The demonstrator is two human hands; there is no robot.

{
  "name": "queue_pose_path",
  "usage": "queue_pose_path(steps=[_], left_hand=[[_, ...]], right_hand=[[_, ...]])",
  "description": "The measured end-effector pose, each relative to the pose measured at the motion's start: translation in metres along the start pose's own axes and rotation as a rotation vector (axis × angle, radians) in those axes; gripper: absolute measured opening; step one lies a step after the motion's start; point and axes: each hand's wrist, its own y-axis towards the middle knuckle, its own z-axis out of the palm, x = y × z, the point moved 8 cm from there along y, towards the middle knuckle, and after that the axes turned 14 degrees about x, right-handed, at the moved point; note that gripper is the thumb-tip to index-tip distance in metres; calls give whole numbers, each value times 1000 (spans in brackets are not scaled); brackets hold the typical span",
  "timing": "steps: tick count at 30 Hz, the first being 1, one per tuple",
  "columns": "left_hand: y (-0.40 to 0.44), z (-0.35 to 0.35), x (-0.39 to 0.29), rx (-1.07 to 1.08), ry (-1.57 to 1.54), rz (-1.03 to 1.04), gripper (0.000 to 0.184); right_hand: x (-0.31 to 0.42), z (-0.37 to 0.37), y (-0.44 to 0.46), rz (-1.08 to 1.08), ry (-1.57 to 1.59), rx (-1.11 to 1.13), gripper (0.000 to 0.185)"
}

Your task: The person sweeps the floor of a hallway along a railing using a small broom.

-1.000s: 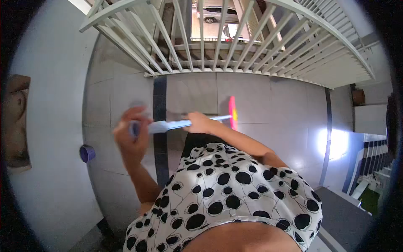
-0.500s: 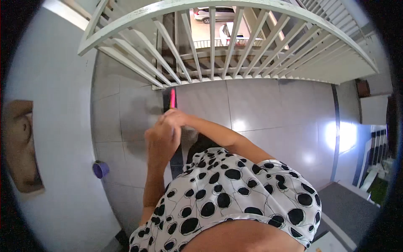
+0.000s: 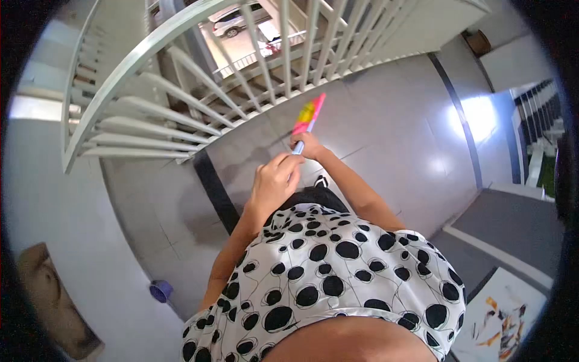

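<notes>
I hold a pale-handled tool with a bright pink and yellow end (image 3: 306, 116); its exact kind is hard to make out. My right hand (image 3: 309, 145) is wrapped round the pale handle (image 3: 299, 147), just below the coloured part. Closer to my body, my left hand (image 3: 276, 184) has its fingers curled at the near end of the same handle, which they partly hide. The coloured end points away from me, over the grey tiled floor (image 3: 380, 120) and toward the white railing (image 3: 151, 51).
A curved white railing runs along the far side, with a parked car (image 3: 236, 23) visible beyond it. By the left wall (image 3: 66, 187) sits a purple pot (image 3: 161, 291). A grey step (image 3: 506, 223) and a patterned white panel (image 3: 500, 317) are at right.
Both hands and the tool have moved right, and more of its pink and yellow end now shows. My view has turned, so the railing and wall appear rotated.
</notes>
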Motion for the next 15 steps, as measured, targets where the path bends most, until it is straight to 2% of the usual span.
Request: queue_pose_path(steps=[5,9,10,13,15], left_hand=[[13,25,-18,142,-128,77,13],[16,27,-15,134,-254,76,12],[15,27,-13,132,-257,79,12],[12,31,14,76,-219,-11,10],[20,16,13,62,-200,32,10]], right_hand=[[-26,6,-66,166,121,-92,16],[-22,2,-105,233,45,-43,13],[-22,1,-105,235,42,-44,13],[-35,3,-109,435,-69,-12,11],[-28,-10,-100,421,-62,-61,11]])
